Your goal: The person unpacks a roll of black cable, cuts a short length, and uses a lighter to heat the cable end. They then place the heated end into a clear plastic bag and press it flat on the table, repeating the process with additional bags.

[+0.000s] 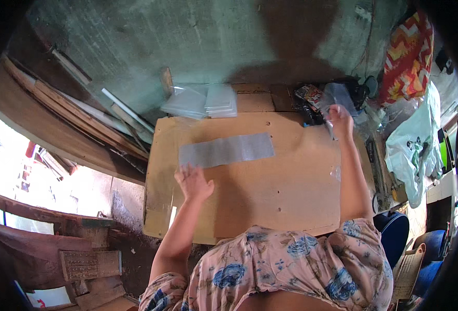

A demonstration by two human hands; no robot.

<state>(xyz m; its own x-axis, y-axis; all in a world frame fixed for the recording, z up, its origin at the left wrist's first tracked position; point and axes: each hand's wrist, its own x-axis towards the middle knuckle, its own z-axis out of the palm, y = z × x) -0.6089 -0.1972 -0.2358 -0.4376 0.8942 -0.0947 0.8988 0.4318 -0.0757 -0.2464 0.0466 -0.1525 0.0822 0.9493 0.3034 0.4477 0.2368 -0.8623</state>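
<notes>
A long, translucent grey plastic strip (227,150) lies flat across the wooden board (291,192), slightly slanted. My left hand (194,181) rests at its near left end, fingers spread and fingertips at the strip's edge; nothing is gripped in it. Over the board's far right corner, my right hand (340,122) has its fingers closed on a clear plastic sheet (341,97), which stands up beyond the fingers. Whether that sheet is a bag or a single layer I cannot tell. Below it lie black plastic bags (306,111), partly hidden by the hand.
Two stacks of clear plastic pieces, one loose (185,101) and one neat (220,99), sit at the board's far edge against the green wall (187,46). Wooden planks (79,109) lean at the left. A pale green bag (414,145) hangs at the right, above blue containers (430,244).
</notes>
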